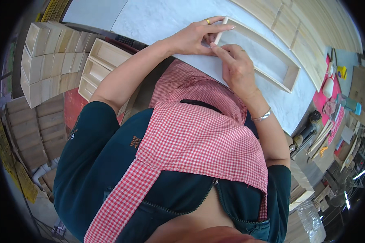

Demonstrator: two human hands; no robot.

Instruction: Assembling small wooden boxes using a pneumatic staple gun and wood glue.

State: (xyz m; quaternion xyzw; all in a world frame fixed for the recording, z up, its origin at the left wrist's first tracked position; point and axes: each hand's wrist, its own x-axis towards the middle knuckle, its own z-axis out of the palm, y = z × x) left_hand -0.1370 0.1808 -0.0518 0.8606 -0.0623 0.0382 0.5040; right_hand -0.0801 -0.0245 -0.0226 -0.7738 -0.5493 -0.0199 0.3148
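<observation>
A long, narrow frame of pale wood (293, 77) lies on the white marble-patterned tabletop (150, 18). The tabletop shows inside its walls, so it looks bottomless. My left hand (196, 37) is closed around the frame's left end, one finger stretched over the rim and a ring on another. Bent over the near wall by the near left corner is my right hand (238, 67), with its index fingertip at that corner and the other fingers curled. Both hands nearly meet there. Part of the near wall is hidden behind my right hand.
Pale boards (288, 26) lie along the table's far side. At left stand stacked wooden boxes (48, 65) and a divided wooden tray (105, 54). To the right are a blue-lidded jar (355, 107), a yellow object (342, 72) and a dark tool (306, 131).
</observation>
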